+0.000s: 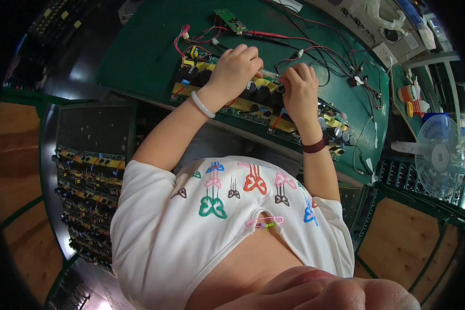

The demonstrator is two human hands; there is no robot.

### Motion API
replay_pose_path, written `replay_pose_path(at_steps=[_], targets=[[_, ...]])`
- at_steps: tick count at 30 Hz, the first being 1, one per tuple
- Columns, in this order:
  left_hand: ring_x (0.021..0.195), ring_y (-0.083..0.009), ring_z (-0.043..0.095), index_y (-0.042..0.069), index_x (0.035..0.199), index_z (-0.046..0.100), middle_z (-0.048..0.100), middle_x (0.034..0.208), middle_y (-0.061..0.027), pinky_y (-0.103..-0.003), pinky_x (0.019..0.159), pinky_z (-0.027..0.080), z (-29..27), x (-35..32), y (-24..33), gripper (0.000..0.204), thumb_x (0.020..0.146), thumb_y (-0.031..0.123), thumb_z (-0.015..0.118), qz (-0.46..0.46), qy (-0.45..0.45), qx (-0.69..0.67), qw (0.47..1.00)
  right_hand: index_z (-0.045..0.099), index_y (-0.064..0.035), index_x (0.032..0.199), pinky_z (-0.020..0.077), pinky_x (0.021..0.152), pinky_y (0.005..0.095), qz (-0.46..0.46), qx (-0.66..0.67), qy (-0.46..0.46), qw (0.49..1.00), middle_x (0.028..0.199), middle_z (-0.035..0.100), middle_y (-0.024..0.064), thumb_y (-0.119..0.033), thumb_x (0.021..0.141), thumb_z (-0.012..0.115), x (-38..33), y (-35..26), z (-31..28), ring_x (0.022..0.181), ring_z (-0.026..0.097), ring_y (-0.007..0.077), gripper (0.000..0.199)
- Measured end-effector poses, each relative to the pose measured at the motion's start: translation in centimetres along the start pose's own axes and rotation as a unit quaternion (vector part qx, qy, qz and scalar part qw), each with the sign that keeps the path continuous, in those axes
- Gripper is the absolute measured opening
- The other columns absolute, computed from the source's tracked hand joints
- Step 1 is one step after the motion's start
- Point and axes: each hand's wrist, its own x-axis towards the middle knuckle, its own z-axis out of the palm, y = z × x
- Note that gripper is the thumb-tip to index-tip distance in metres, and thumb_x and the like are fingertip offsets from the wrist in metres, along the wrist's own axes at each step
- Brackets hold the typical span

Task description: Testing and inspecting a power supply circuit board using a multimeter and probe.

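Observation:
A long circuit board assembly (243, 110) lies along the near edge of the green bench. It carries yellow-wrapped parts, dark round capacitors and coloured wires. My left hand (236, 71) is over its far side, fingers curled and pinched together. Close by on the right, my right hand (300, 89) is also closed, its thumb and fingertips pressed together over the board. Between the two sets of fingertips a small pale piece (269, 75) shows, partly covered. Whether each hand grips it or a part of the board is hidden by the fingers.
Behind the board on the green bench (144, 57) lie a small green circuit board (230, 20), a red test probe (263, 34) and tangled leads. Bench equipment (354, 20) stands far right. A white fan (439, 150) is at right; stacked similar boards (90, 194) stand at left.

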Motion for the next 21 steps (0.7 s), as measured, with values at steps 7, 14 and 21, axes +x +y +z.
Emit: replay_pose_path(at_steps=[7, 14, 21], targets=[[0.091, -0.0234, 0.058, 0.007, 0.083, 0.066, 0.056, 0.089, -0.0039, -0.039, 0.079, 0.052, 0.1, -0.6, -0.2, 0.009, 0.079, 0.013, 0.073, -0.026, -0.003, -0.017, 1.000, 0.061, -0.0046, 0.089, 0.0443, 0.079, 0.0441, 0.023, 0.011, 0.002, 1.000, 0.096, 0.057, 0.0089, 0.006, 0.076, 0.068, -0.1, 0.2, 0.0, 0.092, 0.055, 0.0329, 0.018], [0.094, -0.0269, 0.056, 0.005, 0.086, 0.065, 0.056, 0.091, -0.0058, -0.040, 0.081, 0.051, 0.4, -0.4, -0.3, 0.006, 0.082, 0.008, 0.069, -0.063, 0.017, -0.031, 0.997, 0.060, -0.0035, 0.092, 0.0452, 0.079, 0.0454, 0.025, 0.032, 0.002, 0.999, 0.097, 0.056, 0.0126, 0.011, 0.073, 0.065, 0.1, 0.4, 0.4, 0.091, 0.053, 0.0354, 0.024], [0.094, -0.0267, 0.057, 0.005, 0.088, 0.066, 0.056, 0.092, -0.0062, -0.040, 0.083, 0.051, 0.8, -0.5, -0.5, 0.004, 0.085, 0.005, 0.067, -0.069, 0.018, -0.002, 0.997, 0.059, -0.0018, 0.090, 0.0454, 0.078, 0.0452, 0.059, 0.029, 0.024, 0.998, 0.098, 0.056, 0.0139, 0.012, 0.074, 0.064, -0.1, 1.4, 0.3, 0.093, 0.053, 0.0365, 0.021]])
